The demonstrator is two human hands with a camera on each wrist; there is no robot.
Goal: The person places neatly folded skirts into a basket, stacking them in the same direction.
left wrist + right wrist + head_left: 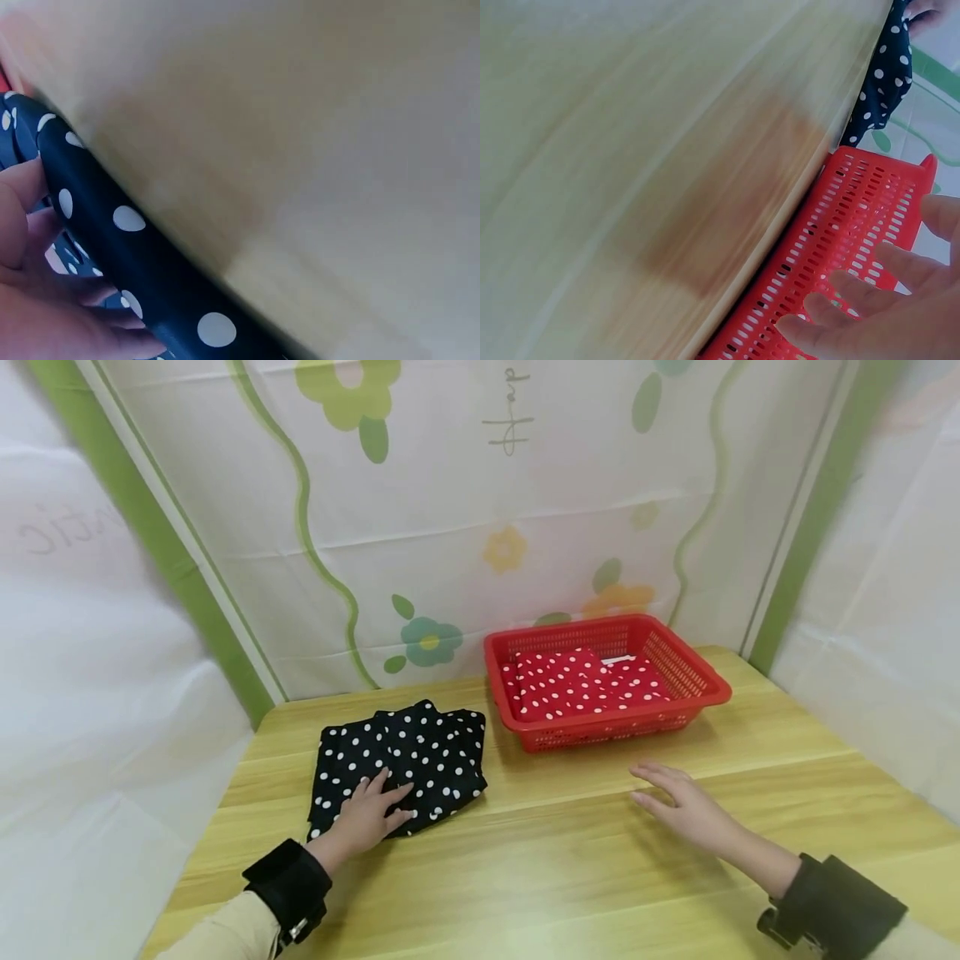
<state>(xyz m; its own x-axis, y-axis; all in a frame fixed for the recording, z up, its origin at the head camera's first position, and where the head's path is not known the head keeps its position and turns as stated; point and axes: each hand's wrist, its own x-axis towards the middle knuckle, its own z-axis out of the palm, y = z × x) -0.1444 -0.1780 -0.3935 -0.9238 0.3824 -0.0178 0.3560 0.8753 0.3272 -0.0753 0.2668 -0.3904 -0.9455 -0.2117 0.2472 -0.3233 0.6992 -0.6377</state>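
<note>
A black cloth with white polka dots (442,760) lies folded, a bit rumpled, on the left of the table. My left hand (363,820) rests on its near part with fingers spread; the left wrist view shows the fingers at a thick fold of the cloth (127,247). To the right, my right hand (686,806) hovers over the table, fingers extended and holding nothing. Beyond that hand stands a red plastic basket (600,731), its slotted side close behind the fingers in the right wrist view. Inside the basket lies folded red cloth with white dots (558,685).
The light wooden table (540,877) runs up to a white curtain printed with flowers (420,535) at the back. White fabric walls (90,693) with green edging close in both sides. A small white piece (618,660) shows in the basket behind the red cloth.
</note>
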